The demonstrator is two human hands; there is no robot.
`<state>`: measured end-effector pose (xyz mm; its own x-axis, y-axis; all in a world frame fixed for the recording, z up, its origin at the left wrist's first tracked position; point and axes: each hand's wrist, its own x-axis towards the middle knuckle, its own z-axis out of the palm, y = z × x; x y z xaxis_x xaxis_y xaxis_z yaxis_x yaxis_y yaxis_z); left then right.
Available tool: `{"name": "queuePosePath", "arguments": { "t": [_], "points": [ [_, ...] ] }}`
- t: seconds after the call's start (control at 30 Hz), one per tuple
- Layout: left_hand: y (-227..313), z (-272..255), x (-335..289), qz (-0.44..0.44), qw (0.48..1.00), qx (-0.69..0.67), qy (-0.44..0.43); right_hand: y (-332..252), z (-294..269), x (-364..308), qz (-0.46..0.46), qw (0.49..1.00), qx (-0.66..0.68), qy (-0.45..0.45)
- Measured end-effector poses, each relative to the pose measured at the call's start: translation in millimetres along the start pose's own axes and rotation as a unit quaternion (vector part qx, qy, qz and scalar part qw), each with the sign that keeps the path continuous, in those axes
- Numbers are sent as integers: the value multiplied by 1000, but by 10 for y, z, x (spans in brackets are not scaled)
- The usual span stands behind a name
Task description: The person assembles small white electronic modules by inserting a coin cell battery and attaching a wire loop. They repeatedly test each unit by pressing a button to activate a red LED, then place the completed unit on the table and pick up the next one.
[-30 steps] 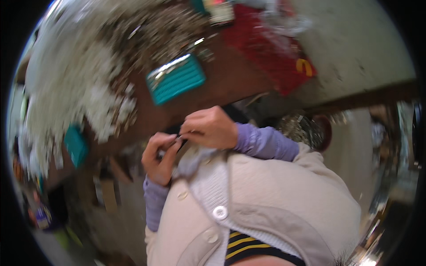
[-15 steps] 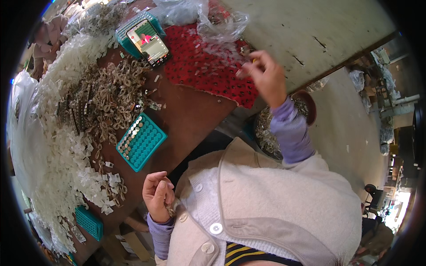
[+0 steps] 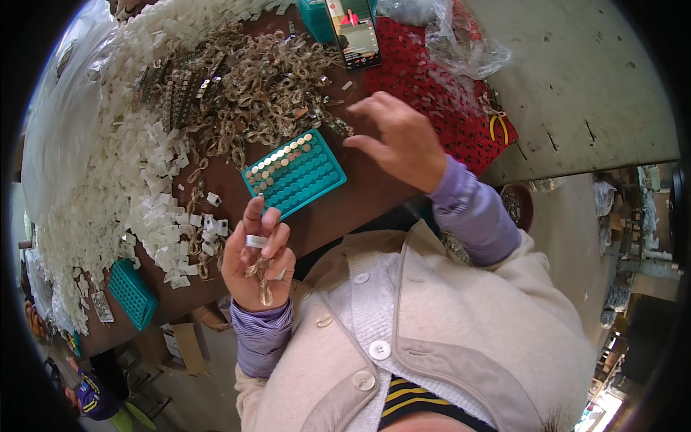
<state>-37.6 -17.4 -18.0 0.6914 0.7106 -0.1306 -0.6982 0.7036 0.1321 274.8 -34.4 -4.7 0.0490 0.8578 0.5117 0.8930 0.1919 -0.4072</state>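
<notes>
My left hand [image 3: 257,263] is raised near my chest, its fingers closed on a small white plastic piece [image 3: 255,241] and a few clear brownish links [image 3: 260,275]. My right hand [image 3: 397,140] hovers with fingers spread above the brown table [image 3: 345,205], just right of a teal tray [image 3: 294,173] whose holes are partly filled with small round pieces. It holds nothing that I can see. A heap of brownish clear links [image 3: 266,79] lies beyond the tray.
A wide drift of small white plastic pieces [image 3: 115,165] covers the table's left side. A phone [image 3: 353,32] with a lit screen leans at the far edge beside a red mat [image 3: 439,101], a clear plastic bag [image 3: 461,43] and yellow-handled pliers [image 3: 497,122]. Another teal tray [image 3: 133,291] sits near-left.
My right hand has come back from the red mat toward the teal tray. My left hand has lifted, showing a white piece between its fingers. My view has tilted down onto the table.
</notes>
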Motion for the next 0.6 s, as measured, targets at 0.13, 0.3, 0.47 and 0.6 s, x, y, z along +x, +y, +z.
{"name": "queuePosePath", "arguments": {
  "t": [0.13, 0.3, 0.47, 0.6],
  "points": [
    [170, 50, 15, 20, 995, 84, -57, 29, 210, 428, 67, 992, -23, -100],
    [147, 241, 156, 58, 928, 354, -100, 191, -154, 474, -5, 995, 7, 100],
    [-234, 504, 418, 67, 818, 571, 14, 225, -245, 104, 89, 988, 93, 82],
    [-530, 614, 800, 107, 740, 664, 31, 251, -197, -27, 14, 991, 88, 103]
  ]
}}
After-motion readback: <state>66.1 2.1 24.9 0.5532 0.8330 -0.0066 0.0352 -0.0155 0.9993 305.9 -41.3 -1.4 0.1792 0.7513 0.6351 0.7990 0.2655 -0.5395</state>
